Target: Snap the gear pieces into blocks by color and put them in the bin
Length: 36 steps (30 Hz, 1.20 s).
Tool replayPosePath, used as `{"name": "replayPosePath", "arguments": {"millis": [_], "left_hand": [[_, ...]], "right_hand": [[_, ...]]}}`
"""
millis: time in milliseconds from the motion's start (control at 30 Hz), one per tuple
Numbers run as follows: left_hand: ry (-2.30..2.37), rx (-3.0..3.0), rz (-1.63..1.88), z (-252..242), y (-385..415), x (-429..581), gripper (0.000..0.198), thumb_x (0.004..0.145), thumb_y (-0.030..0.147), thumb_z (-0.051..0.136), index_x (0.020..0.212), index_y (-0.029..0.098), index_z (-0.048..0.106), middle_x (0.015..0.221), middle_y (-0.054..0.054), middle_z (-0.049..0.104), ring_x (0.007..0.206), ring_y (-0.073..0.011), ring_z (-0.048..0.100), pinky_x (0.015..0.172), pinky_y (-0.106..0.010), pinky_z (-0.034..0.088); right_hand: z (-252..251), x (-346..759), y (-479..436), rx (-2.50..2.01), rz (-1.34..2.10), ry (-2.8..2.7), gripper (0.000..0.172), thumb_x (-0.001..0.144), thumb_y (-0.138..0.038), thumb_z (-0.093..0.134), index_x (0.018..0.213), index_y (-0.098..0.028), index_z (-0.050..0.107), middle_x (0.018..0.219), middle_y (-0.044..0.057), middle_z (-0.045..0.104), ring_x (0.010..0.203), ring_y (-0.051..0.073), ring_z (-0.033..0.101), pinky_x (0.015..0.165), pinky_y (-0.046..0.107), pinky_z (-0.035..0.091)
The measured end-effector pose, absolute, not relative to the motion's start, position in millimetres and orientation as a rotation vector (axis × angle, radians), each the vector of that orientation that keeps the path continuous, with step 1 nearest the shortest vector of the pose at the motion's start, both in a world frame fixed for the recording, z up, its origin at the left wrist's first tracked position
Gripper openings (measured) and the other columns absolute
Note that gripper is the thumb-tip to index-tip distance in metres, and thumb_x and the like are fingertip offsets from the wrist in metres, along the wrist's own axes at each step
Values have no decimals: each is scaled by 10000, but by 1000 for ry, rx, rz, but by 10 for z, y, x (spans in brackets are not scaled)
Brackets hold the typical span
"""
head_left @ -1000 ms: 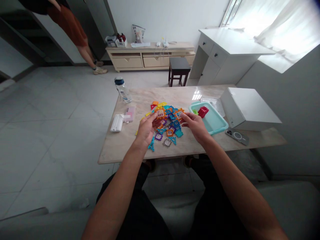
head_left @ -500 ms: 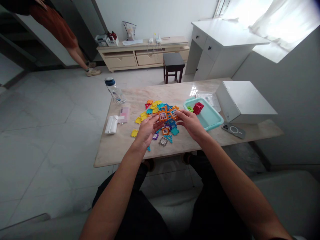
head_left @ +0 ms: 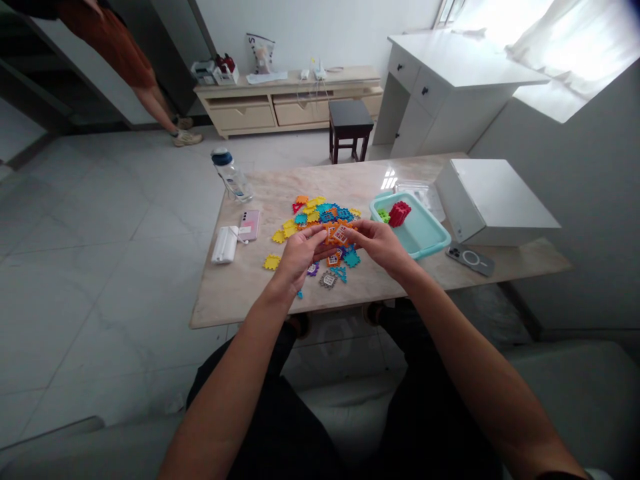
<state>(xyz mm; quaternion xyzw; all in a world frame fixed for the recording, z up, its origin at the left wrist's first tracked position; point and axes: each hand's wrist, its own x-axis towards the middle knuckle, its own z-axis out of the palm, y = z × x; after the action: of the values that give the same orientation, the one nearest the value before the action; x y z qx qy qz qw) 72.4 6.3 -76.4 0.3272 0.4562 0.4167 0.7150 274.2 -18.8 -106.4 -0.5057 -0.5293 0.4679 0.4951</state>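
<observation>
My left hand (head_left: 301,257) is closed on an orange window tile (head_left: 329,232), thumb on top. In my right hand (head_left: 376,243) I pinch a second orange window tile (head_left: 342,233), tilted and overlapping the first. Both tiles are held above a loose pile of plastic interlocking tiles. Yellow tiles (head_left: 290,228) lie to the left of the pile, blue ones (head_left: 344,213) behind my fingers, and a teal tile (head_left: 352,258) below my right hand. Nearer me are a grey window tile (head_left: 329,280) and a teal triangle (head_left: 341,274). My hands hide part of the pile.
A mint tray (head_left: 429,245) with red (head_left: 400,214) and green pieces stands right, beside a white box (head_left: 500,200) and grey phone (head_left: 470,259). Left are a water bottle (head_left: 233,177), pink phone (head_left: 249,225) and white object (head_left: 225,245). A person (head_left: 120,60) stands far left.
My hands have drawn closer together, and the right tile now overlaps the left one. The view has shifted slightly.
</observation>
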Motion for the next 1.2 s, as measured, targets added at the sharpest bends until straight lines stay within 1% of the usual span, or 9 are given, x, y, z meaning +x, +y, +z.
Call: {"name": "replayPosePath", "arguments": {"millis": [200,300,500,633,733,833,967,1033,1200], "left_hand": [[990,821,907,-805,33,748,153,1000,107,762,1150,107,793,1087,-145,859,825,-215,844,817,-340,702],[971,808,905,-814,32,749,153,972,112,811,1125,108,807,1116,-151,854,847,-221,847,842,-354,706],[957,792,888,-788,30,749,77,1029,148,750,1048,117,817,983,-126,845,836,-230,842,834,-364,708],[944,840,865,-786,15,764,120,1050,155,721,1048,103,829,1036,-149,854,853,-228,847,832,-349,705],[931,867,857,-800,9,769,95,997,139,799,1069,97,845,1076,-143,858,863,-197,838,858,-314,697],[930,871,886,-818,15,758,133,946,147,862,1073,107,852,1098,-132,858,886,-191,829,877,-313,697],[961,920,896,-850,37,737,108,937,169,848,1035,126,860,1048,-114,857,852,-186,800,828,-318,694],[966,981,872,-875,48,729,107,922,192,852,1010,134,868,1011,-103,854,830,-182,781,799,-310,682],[936,1082,845,-903,70,704,244,837,311,941,1003,143,879,999,-78,847,866,-179,765,842,-296,649]], "right_hand": [[-1046,2729,-194,-1315,841,-1372,482,902,-591,871,1182,-202,824,857,34,772,769,177,671,708,321,552],[-1025,2730,-202,-1305,820,-1376,444,915,-559,867,1181,-204,839,956,59,814,834,189,708,755,337,582],[-1058,2750,-190,-1322,786,-1380,414,916,-534,870,1178,-214,861,1076,80,817,827,179,700,776,356,602],[-1080,2726,-191,-1327,787,-1401,437,914,-552,875,1180,-206,855,1071,81,807,805,173,690,739,343,591],[-1072,2701,-199,-1306,788,-1434,450,916,-599,870,1156,-218,855,1138,90,795,844,182,705,763,349,613],[-1043,2701,-219,-1319,727,-1493,454,952,-608,844,1193,-224,837,1211,106,775,918,209,731,822,378,639],[-1025,2722,-270,-1291,496,-1824,527,977,-468,872,1430,-233,744,1420,137,724,1291,311,704,1140,480,585],[-1055,2718,-290,-1313,395,-1985,586,972,-418,888,1492,-218,705,1463,155,719,1394,354,660,1228,527,525],[-1134,2686,-288,-1354,307,-2049,556,974,-408,890,1463,-200,726,1396,169,777,1314,368,727,1180,546,567]]}}
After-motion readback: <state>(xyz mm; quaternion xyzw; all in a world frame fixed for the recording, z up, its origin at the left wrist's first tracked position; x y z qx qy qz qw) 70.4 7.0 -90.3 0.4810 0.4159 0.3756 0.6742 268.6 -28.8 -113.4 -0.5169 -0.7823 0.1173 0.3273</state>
